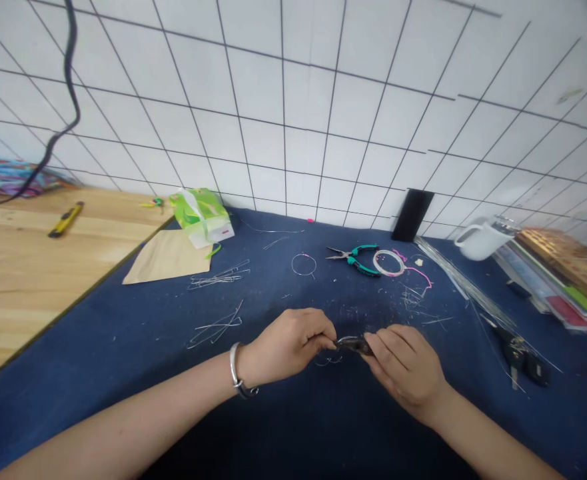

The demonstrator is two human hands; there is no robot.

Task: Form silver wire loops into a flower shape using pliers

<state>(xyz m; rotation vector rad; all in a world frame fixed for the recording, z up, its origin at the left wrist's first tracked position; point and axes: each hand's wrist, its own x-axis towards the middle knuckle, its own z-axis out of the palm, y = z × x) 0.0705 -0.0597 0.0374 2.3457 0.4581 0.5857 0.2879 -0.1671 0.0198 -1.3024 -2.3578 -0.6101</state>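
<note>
My right hand [407,367] is wrapped round a pair of dark pliers [356,345], with the jaws toward the left. Just left of the jaws, my left hand [293,341] is closed in a pinch on a thin wire [346,339], mostly hidden by the fingers. A silver bangle [234,370] circles the left wrist. Beyond the hands lies a wire ring [304,265] with a bit of pink on it. Teal-handled needle-nose pliers [357,259] rest near a white spool ring [389,263] with pink thread. Bent wire pieces [216,325] lie to the left.
More bent wires [220,277] lie by brown paper [168,259] and a green tissue pack [203,217]. To the right are a bundle of straight wires [463,283], keys [516,357], a white mug [484,240] and stacked books [563,280]. A yellow cutter [66,219] lies far left.
</note>
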